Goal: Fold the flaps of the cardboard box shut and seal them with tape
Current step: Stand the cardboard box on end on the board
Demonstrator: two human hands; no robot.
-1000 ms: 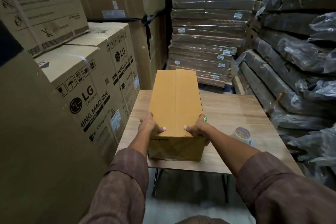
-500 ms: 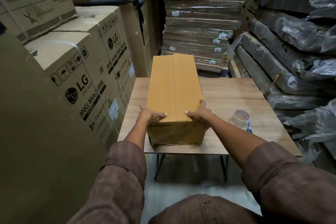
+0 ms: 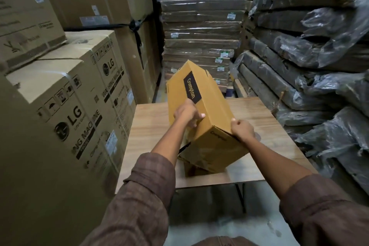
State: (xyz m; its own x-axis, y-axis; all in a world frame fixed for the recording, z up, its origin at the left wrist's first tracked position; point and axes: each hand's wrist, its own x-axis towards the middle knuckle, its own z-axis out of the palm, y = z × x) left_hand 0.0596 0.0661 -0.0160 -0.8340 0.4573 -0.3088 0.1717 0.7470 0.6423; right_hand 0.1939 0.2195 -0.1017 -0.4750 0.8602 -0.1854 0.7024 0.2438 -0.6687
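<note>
I see a matt yellow-brown cardboard box (image 3: 201,118) (black printed label), a wood-grain laminate surface (image 3: 151,126), glossy crinkled plastic wrap (image 3: 319,32) and brown woven cloth sleeves (image 3: 143,201).

The cardboard box (image 3: 201,114) I hold reads "Crompton" in gold on a black panel along its long face, and again in small print on its near end. The large cartons (image 3: 65,118) beyond the desk's left edge show the "LG" logo; their smaller print is blurred.
</note>
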